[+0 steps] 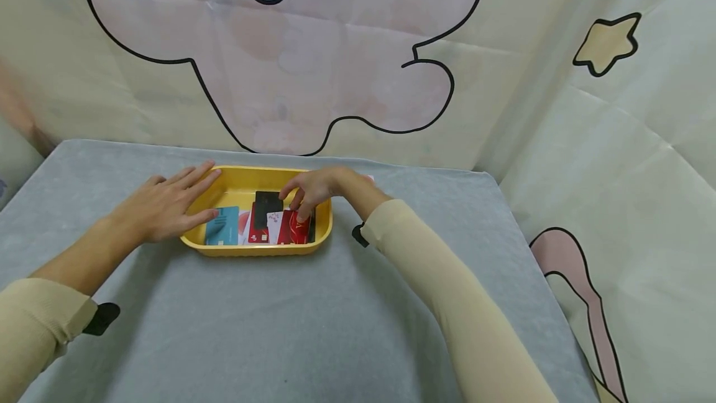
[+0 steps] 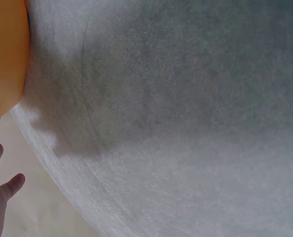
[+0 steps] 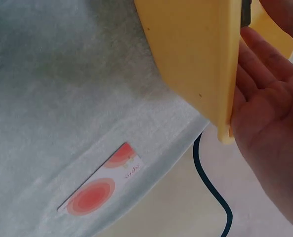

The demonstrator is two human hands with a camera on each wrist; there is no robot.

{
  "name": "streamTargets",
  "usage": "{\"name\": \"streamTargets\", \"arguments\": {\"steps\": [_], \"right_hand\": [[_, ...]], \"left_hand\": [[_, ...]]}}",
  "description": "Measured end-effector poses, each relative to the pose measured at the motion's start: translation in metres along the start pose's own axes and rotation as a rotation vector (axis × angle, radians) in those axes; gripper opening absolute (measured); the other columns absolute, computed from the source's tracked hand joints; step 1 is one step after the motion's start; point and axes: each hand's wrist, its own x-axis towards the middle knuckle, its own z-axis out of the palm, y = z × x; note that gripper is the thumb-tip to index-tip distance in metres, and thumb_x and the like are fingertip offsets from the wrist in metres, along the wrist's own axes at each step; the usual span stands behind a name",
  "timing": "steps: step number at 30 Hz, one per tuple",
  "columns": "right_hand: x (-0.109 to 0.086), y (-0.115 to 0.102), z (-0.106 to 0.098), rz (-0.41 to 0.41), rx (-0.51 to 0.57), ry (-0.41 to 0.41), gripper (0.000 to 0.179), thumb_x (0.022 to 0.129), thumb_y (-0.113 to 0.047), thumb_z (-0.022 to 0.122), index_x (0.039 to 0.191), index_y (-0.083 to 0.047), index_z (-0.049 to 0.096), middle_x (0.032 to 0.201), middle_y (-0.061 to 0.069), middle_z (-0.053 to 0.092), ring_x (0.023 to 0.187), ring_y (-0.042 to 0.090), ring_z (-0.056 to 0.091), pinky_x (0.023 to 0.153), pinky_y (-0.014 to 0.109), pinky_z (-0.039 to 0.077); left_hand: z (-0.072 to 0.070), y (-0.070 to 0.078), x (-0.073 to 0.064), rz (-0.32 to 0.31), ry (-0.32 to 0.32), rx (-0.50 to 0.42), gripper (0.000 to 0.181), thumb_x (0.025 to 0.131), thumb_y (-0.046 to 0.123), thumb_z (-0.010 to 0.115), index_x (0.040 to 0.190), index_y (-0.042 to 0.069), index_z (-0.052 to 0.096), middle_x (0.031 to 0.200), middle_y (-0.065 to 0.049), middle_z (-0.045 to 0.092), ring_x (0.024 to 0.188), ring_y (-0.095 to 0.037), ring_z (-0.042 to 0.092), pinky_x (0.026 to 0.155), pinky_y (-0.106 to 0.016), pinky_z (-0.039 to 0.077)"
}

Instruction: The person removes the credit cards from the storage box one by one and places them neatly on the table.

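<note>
A pale printed backdrop [image 1: 347, 48], with a pink cartoon outline, a blue bow and a yellow star [image 1: 606, 47], rises behind a table [image 1: 291, 322] covered in grey cloth, where a person in cream sleeves [image 1: 458, 285] reaches both arms toward a yellow tray [image 1: 257, 251] near the table's far edge. The left hand [image 1: 159, 210] lies spread at the tray's left end, its fingers over the rim and its thumb above a blue card [image 1: 222, 229] inside. The right hand [image 1: 316, 186] comes over the opposite end, its palm side close against the rim in the right wrist view and its fingers bent down among the cards; whether they pinch one or merely touch it cannot be told. The cards lie overlapping along the tray's near side: the blue one at left, then a white-and-pink card [image 1: 243, 221], a black card [image 1: 268, 205] partly covering a red card [image 1: 258, 235], a small white patterned card [image 1: 274, 222] and, beneath the right hand's fingers, another red card [image 1: 288, 236]. Outside the tray, just beyond its right end, a white card with coral circles [image 3: 91, 196] lies flat on the cloth, near the table's far edge.
</note>
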Motion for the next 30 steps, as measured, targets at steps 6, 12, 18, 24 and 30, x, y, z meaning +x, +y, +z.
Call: {"name": "streamTargets", "arguments": {"steps": [6,12,18,24,30], "right_hand": [[0.002,-0.004,0.002,-0.002,0.003,-0.005,0.064,0.088,-0.01,0.073,0.146,-0.015,0.046,0.135,0.008,0.058,0.114,0.018,0.057,0.101,0.036,0.049],[0.004,-0.007,0.004,0.002,-0.021,0.0,0.064,0.088,-0.011,0.073,0.145,-0.014,0.046,0.131,0.007,0.058,0.111,0.017,0.056,0.098,0.034,0.051],[0.004,-0.009,0.006,-0.011,-0.056,0.02,0.064,0.087,-0.013,0.075,0.145,-0.015,0.047,0.127,0.005,0.058,0.108,0.016,0.056,0.096,0.029,0.051],[0.005,-0.01,0.008,-0.026,-0.07,0.037,0.062,0.088,-0.013,0.075,0.144,-0.015,0.048,0.124,0.005,0.058,0.107,0.016,0.055,0.094,0.027,0.051],[0.007,-0.011,0.008,-0.041,-0.069,0.036,0.059,0.088,-0.011,0.074,0.142,-0.013,0.05,0.118,0.007,0.056,0.101,0.017,0.054,0.092,0.027,0.052]], "left_hand": [[0.0,0.0,-0.001,0.001,0.004,-0.012,0.084,0.096,0.057,0.049,0.159,0.01,0.02,0.165,-0.017,0.014,0.144,-0.046,0.026,0.102,-0.073,0.031],[0.0,0.0,-0.001,0.004,0.003,-0.01,0.084,0.096,0.058,0.048,0.159,0.009,0.02,0.165,-0.017,0.014,0.144,-0.045,0.026,0.102,-0.073,0.031],[0.0,-0.001,-0.002,0.005,0.008,-0.009,0.084,0.096,0.057,0.048,0.159,0.009,0.02,0.165,-0.017,0.015,0.144,-0.045,0.026,0.102,-0.072,0.032],[0.001,-0.001,-0.002,0.004,0.009,-0.005,0.084,0.096,0.058,0.047,0.159,0.009,0.021,0.165,-0.017,0.015,0.144,-0.045,0.026,0.102,-0.072,0.032],[0.001,-0.001,-0.002,0.009,0.014,-0.002,0.084,0.096,0.058,0.047,0.159,0.009,0.021,0.165,-0.016,0.015,0.144,-0.044,0.027,0.101,-0.071,0.033]]}}
